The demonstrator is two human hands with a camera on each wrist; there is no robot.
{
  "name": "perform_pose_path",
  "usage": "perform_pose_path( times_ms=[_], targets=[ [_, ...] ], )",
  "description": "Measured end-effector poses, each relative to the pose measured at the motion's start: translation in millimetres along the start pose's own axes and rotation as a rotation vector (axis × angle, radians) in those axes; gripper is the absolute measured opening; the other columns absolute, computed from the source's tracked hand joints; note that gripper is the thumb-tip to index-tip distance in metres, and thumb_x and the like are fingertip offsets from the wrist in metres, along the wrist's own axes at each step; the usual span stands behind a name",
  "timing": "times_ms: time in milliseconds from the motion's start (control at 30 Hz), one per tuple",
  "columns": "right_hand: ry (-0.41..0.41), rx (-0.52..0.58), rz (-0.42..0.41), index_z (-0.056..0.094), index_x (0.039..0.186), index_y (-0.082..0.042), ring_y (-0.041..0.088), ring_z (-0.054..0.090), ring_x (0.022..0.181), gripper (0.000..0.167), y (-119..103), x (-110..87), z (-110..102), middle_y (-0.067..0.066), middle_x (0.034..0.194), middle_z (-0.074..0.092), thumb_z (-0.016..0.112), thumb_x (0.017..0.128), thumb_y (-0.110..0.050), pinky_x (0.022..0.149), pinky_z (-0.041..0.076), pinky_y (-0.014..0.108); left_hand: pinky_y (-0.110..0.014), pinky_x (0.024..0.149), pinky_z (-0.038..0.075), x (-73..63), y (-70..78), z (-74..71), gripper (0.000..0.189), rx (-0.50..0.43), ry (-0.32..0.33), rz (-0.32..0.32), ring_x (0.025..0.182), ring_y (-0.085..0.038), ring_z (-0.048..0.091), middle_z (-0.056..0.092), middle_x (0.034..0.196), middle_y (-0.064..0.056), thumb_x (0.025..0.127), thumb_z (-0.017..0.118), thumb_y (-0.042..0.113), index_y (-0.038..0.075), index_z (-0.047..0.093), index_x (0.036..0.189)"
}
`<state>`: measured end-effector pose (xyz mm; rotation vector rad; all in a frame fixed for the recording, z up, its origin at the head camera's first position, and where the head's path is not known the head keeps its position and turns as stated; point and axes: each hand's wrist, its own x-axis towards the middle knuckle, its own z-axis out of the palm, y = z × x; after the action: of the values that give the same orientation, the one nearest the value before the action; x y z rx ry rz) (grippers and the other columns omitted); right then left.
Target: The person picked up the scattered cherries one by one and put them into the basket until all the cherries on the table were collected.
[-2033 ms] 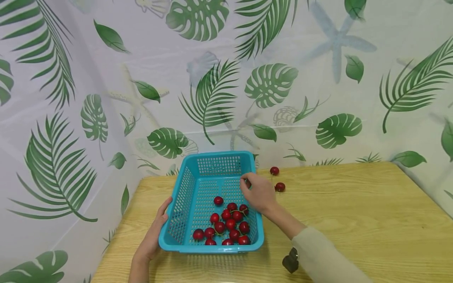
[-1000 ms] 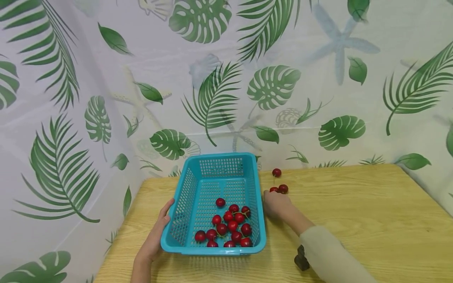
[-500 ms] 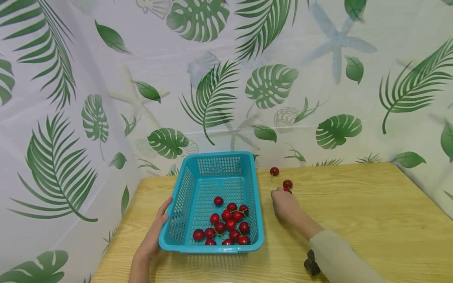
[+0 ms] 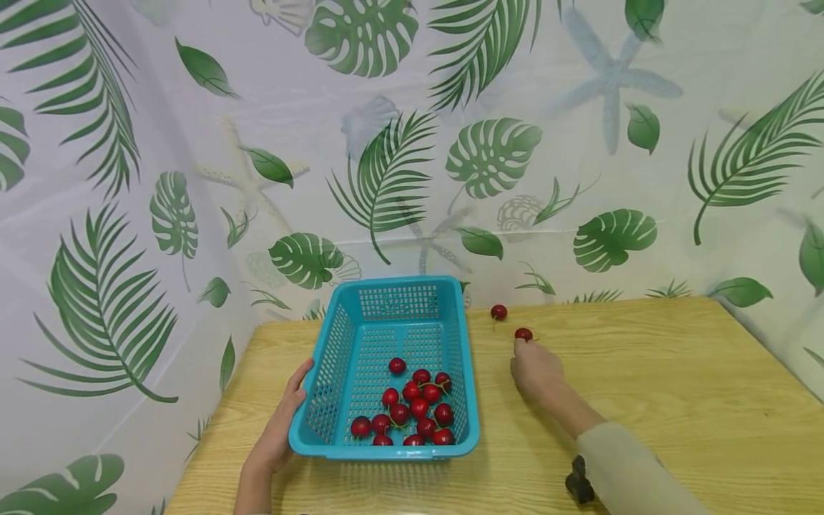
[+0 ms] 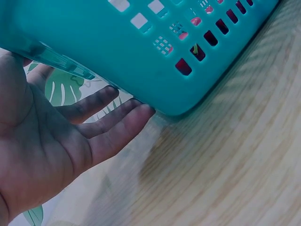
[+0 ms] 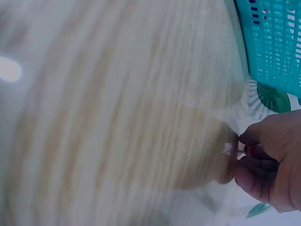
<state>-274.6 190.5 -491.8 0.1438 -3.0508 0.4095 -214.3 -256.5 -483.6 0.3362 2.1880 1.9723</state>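
Observation:
A blue plastic basket [image 4: 386,452] with slotted walls holds several red cherries [image 4: 419,408], some with green stems, gathered toward its near right part. My left hand [image 4: 278,425] is at the basket's left side; in the left wrist view its fingers [image 5: 117,129] are stretched out against the basket's lower edge. Right of the basket, my right hand [image 4: 539,370] is low over the table, right beside a loose cherry [image 4: 523,334]. In the right wrist view, its thumb and finger pinch something small and red [image 6: 248,149], apparently a cherry, mostly covered.
Another loose cherry [image 4: 498,312] lies farther back on the wooden table [image 4: 656,372], near its rear edge. A white cloth printed with green leaves [image 4: 489,186] hangs behind and at the left. A dark device [image 4: 579,481] sits at the right wrist.
My right hand has moved from above the basket to the table on the right, then a little farther right. The nearer loose cherry has shifted right. My left hand stays at the basket.

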Motion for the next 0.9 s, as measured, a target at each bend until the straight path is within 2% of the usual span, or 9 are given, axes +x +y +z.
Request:
perform_pose_path(
  times_ms=[67, 167, 267, 367, 567, 700, 900],
  targets=[
    [0.002, 0.029, 0.042, 0.06, 0.087, 0.003, 0.022, 0.053, 0.06, 0.015, 6, 0.0, -1, 0.012, 0.07, 0.055, 0.053, 0.094, -0.009, 0.051, 0.046, 0.038, -0.053, 0.1, 0.039, 0.3, -0.3, 0.2, 0.055, 0.003, -0.003, 0.003, 0.143, -0.051, 0.018, 0.005, 0.164, -0.018, 0.108, 0.02, 0.04, 0.024, 0.009, 0.16],
    [0.009, 0.074, 0.084, 0.05, 0.067, -0.007, 0.018, 0.043, 0.053, 0.028, 15, -0.4, -4, 0.004, 0.059, 0.044, 0.054, 0.094, -0.014, 0.046, 0.037, 0.034, -0.052, 0.1, 0.039, 0.7, -0.4, 0.4, 0.055, 0.003, 0.0, 0.005, 0.143, -0.05, 0.018, 0.005, 0.164, -0.018, 0.108, 0.021, 0.04, 0.025, 0.009, 0.16],
    [0.015, 0.11, 0.109, 0.039, 0.058, -0.013, 0.017, 0.038, 0.05, 0.039, 24, -1.5, -6, 0.002, 0.056, 0.038, 0.055, 0.093, -0.017, 0.045, 0.032, 0.031, -0.051, 0.099, 0.04, 0.6, -0.3, 0.8, 0.055, -0.008, 0.0, 0.0, 0.142, -0.05, 0.019, 0.006, 0.163, -0.018, 0.108, 0.021, 0.039, 0.025, 0.01, 0.16],
    [0.02, 0.131, 0.112, 0.037, 0.057, -0.014, 0.016, 0.039, 0.05, 0.04, 32, -3.4, -7, 0.003, 0.055, 0.04, 0.054, 0.093, -0.016, 0.044, 0.032, 0.03, -0.051, 0.1, 0.039, 0.1, -0.4, 1.4, 0.055, -0.006, 0.004, -0.003, 0.142, -0.05, 0.019, 0.005, 0.163, -0.019, 0.108, 0.021, 0.038, 0.024, 0.009, 0.16],
    [0.033, 0.167, 0.096, 0.045, 0.061, -0.01, 0.016, 0.04, 0.052, 0.033, 41, -6.9, -8, 0.004, 0.058, 0.046, 0.053, 0.094, -0.01, 0.046, 0.034, 0.03, -0.051, 0.1, 0.04, -1.8, 0.3, 3.2, 0.055, -0.018, 0.012, -0.015, 0.142, -0.051, 0.02, 0.006, 0.163, -0.02, 0.108, 0.02, 0.038, 0.023, 0.007, 0.16],
    [0.074, 0.176, 0.082, 0.051, 0.064, -0.009, 0.017, 0.041, 0.054, 0.03, 43, -10.4, -8, 0.003, 0.059, 0.048, 0.053, 0.094, -0.009, 0.047, 0.034, 0.031, -0.049, 0.098, 0.042, -2.4, 0.7, 3.5, 0.054, -0.029, 0.01, -0.02, 0.141, -0.051, 0.022, 0.007, 0.163, -0.02, 0.108, 0.02, 0.037, 0.024, 0.008, 0.16],
    [0.151, 0.248, 0.034, 0.061, 0.073, -0.004, 0.016, 0.045, 0.053, 0.026, 38, -15.7, -14, 0.003, 0.062, 0.055, 0.058, 0.098, -0.015, 0.047, 0.036, 0.03, -0.05, 0.098, 0.042, -1.5, 1.1, 3.0, 0.055, -0.034, -0.003, -0.008, 0.141, -0.053, 0.021, 0.006, 0.163, -0.02, 0.108, 0.02, 0.037, 0.023, 0.007, 0.16]
  ],
)
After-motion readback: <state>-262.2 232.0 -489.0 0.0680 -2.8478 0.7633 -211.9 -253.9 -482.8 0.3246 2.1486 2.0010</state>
